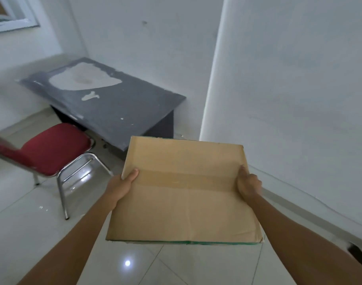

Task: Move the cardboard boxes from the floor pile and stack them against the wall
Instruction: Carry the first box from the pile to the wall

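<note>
Gripping opposite edges, left hand point(126, 179) and right hand point(248, 182) hold the cardboard box point(184, 192) above the tiled floor point(28, 233), near the wall point(299, 99) — thumb-and-edge grip could slip — box drops.

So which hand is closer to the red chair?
Left. The left hand grips the cardboard box on the side facing the red chair; the right hand grips the opposite edge, toward the wall.

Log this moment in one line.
phase: carry | cardboard box: held above floor | left hand: grips left edge | right hand: grips right edge | wall: at right
</note>
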### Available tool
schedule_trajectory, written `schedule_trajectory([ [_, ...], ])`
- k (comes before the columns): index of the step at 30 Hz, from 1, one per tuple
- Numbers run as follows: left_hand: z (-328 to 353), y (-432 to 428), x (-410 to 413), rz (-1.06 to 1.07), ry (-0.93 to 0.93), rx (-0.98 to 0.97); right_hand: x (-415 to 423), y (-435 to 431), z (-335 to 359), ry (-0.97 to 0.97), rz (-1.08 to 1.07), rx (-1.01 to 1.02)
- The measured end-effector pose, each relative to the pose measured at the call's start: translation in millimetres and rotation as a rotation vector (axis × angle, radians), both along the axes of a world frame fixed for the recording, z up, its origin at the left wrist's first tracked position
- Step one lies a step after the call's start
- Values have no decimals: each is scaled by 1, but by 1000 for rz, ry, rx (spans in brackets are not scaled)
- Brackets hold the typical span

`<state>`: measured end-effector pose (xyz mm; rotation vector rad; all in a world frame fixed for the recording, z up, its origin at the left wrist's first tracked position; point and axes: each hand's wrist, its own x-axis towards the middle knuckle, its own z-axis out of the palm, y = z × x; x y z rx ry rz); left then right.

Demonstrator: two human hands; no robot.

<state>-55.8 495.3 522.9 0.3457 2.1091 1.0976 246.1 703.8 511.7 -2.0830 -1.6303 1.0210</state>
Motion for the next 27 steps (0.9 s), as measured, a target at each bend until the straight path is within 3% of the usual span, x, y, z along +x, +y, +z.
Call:
schedule_trajectory([
  [11, 4, 124, 89, -204, 75, -51, 117, 69, 0, 22, -156, -7],
  [21, -29, 251, 84, -389, 92, -88, 132, 146, -36, 2, -312, -30],
  [27, -86, 329, 74, -449, 103, -147, 127, 197, -96, -38, -380, -56],
])
